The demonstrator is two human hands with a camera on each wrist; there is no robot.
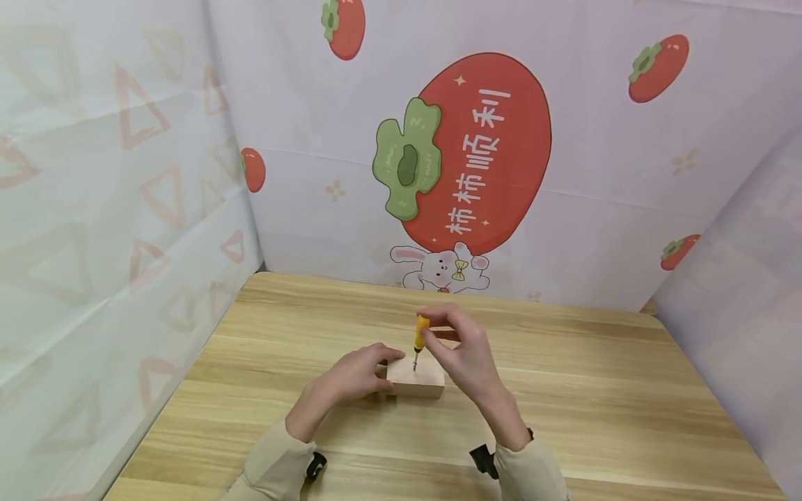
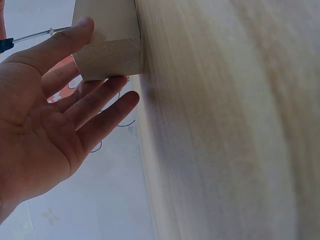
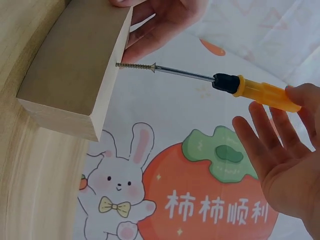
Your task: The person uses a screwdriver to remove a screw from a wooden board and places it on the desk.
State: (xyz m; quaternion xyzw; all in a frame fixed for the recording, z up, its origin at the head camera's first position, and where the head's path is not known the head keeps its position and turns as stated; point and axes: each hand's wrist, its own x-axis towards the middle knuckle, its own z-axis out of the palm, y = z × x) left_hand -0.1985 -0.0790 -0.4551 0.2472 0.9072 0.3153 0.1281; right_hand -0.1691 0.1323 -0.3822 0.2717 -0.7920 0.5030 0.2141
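Note:
A pale wooden block (image 1: 416,388) lies on the table, and my left hand (image 1: 354,374) grips its left end between thumb and fingers. Out of the block's top stands a screw (image 3: 136,66), most of its thread showing. The tip of a screwdriver (image 3: 260,92) with a yellow handle and black collar meets the screw's head in the right wrist view. My right hand (image 1: 465,348) pinches the end of that handle above the block, the other fingers held away from it. In the left wrist view the block's end face (image 2: 110,59) sits between thumb and fingers.
The wood-grain table (image 1: 595,396) spreads out around the block. Behind it hangs a white backdrop (image 1: 301,229) printed with persimmons and a rabbit. A patterned sheet (image 1: 125,243) closes off the left side, another pale sheet (image 1: 745,278) the right.

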